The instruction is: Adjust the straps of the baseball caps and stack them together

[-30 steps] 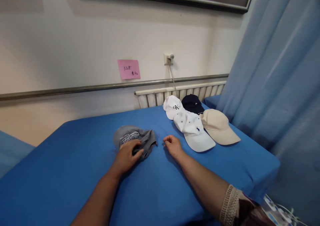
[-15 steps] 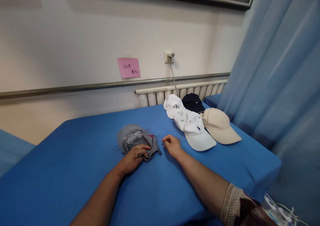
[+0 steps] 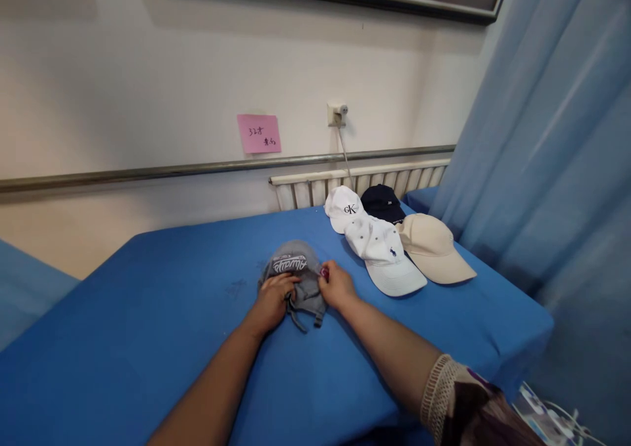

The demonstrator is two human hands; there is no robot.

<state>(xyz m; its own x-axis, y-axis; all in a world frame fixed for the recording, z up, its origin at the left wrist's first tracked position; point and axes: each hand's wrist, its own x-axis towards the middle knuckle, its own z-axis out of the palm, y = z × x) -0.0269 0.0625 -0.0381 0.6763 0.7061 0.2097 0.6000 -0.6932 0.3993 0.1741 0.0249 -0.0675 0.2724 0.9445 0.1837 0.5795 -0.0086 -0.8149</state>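
A grey baseball cap with white "Always" lettering lies on the blue-covered table, its brim pointing away and its loose back strap towards me. My left hand grips the cap's near left edge, fingers over the fabric and thumb out of sight. On the other side, my right hand pinches the cap's right side beside a small red patch. To the right of that hand lies a white cap with a small dark horse-rider logo.
Behind that cap sit a white "CK" cap and a navy cap; a beige cap lies at the right. Blue curtains hang on the right. A radiator and a wall rail run behind the table.
The grey cap has shifted right and turned a little, with my left hand moving along on it. My right hand, earlier apart from the cap, now holds its right side.
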